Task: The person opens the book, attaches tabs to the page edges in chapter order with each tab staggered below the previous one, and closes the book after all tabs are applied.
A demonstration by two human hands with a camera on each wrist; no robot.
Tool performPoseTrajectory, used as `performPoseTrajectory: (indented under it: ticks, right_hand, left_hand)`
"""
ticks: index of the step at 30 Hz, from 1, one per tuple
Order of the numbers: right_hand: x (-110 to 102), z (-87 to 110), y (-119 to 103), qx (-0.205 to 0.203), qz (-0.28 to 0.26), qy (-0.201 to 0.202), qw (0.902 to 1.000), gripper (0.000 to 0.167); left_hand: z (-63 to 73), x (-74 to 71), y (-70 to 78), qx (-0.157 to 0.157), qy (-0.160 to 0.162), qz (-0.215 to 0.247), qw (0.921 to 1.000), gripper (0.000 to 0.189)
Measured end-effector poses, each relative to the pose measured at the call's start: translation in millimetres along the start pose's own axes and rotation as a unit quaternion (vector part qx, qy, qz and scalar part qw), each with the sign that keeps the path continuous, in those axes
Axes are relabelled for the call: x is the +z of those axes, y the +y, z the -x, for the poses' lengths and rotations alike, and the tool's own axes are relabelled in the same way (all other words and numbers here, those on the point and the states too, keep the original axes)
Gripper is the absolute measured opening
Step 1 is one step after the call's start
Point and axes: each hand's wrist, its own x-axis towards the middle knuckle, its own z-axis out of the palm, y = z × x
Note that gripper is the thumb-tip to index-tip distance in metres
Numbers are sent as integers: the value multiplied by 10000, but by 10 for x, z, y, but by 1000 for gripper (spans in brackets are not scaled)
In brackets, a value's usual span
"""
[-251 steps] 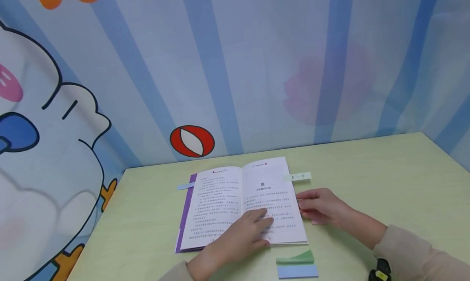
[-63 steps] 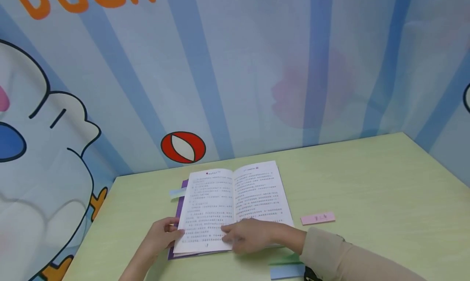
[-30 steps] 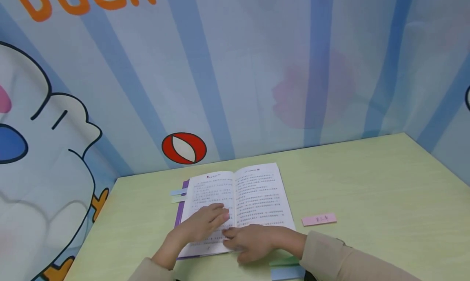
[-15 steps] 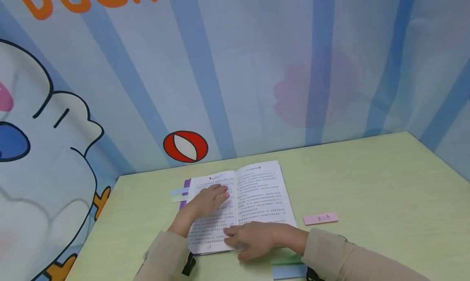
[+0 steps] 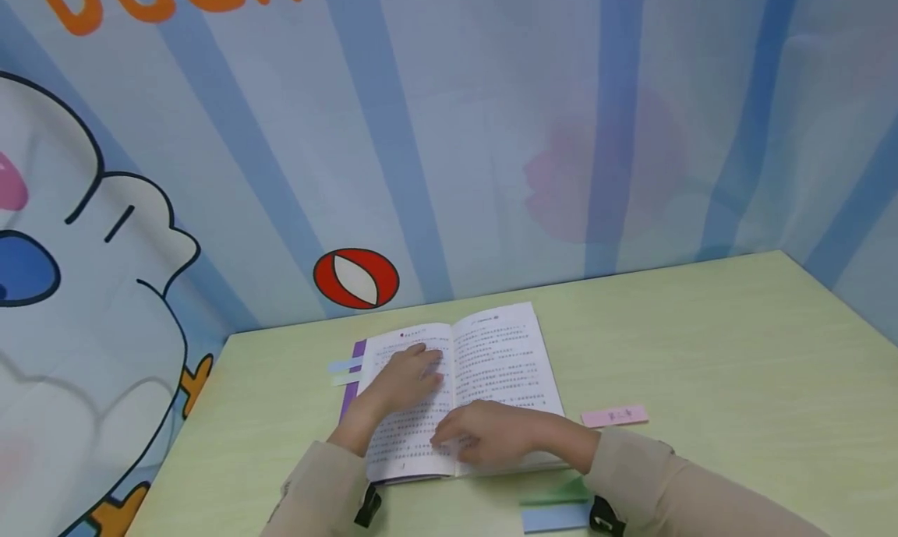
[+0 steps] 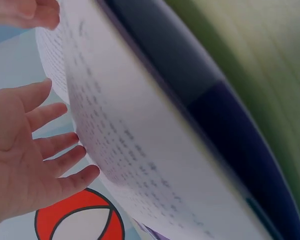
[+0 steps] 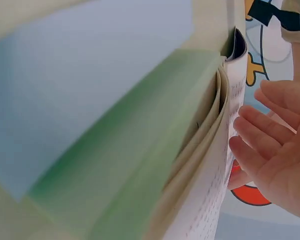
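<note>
An open book point(image 5: 494, 350) with a purple cover lies on the table, printed text on both pages. My left hand point(image 5: 404, 379) rests on the upper left page near the fold; its spread fingers touch the paper in the left wrist view. Lower down, my right hand point(image 5: 494, 434) lies across the fold and the right page, fingers extended in the right wrist view. Neither hand grips anything. From the book's left edge stick out a blue tab point(image 5: 345, 364) and, just below it, a pale green tab point(image 5: 345, 379).
A pink sticky strip point(image 5: 615, 416) with handwriting lies right of the book. Nearer me are a green sticky note pad point(image 5: 554, 493) with a lifted edge and a blue one point(image 5: 556, 518), partly behind my right sleeve point(image 5: 631, 467). A printed cloth backdrop point(image 5: 491, 132) stands behind the table.
Since the earliest frame, pages have turned; the pale green tab now shows at left. My left hand has moved from the left edge onto the upper page; my right hand has shifted slightly upward.
</note>
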Motion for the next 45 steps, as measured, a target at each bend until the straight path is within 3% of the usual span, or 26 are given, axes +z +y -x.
performPoseTrajectory:
  ticks: [7, 13, 18, 24, 29, 35, 42, 45]
  right_hand:
    - [-115, 72, 48, 318, -470, 574, 9967, 30]
    - [-299, 244, 186, 457, -597, 1153, 9905, 29]
    - [-443, 425, 283, 784, -884, 1654, 9791, 27]
    - [-502, 601, 362, 1342, -1048, 2222, 9600, 27]
    - [-465, 685, 423, 1902, -1177, 2770, 9345, 27]
    - [-387, 735, 549, 2545, -1801, 3272, 8920, 33]
    - [-321, 724, 625, 3261, -2824, 3424, 8347, 41]
    - [-304, 713, 653, 3386, -3182, 3406, 8174, 42]
  left_hand:
    - [43, -9, 113, 362, 137, -1, 9993, 44]
    - [99, 16, 237, 762, 324, 105, 9965, 53]
    - [185, 43, 370, 1146, 400, -60, 9926, 52]
    - [310, 103, 545, 1523, 116, -457, 9872, 51]
    - [397, 183, 657, 1689, -30, -757, 9827, 52]
    - [460, 303, 693, 1926, -49, -721, 9786, 54]
    - [498, 387, 686, 2162, 105, -615, 9744, 58]
    - [506, 406, 686, 2221, 132, -626, 9729, 59]
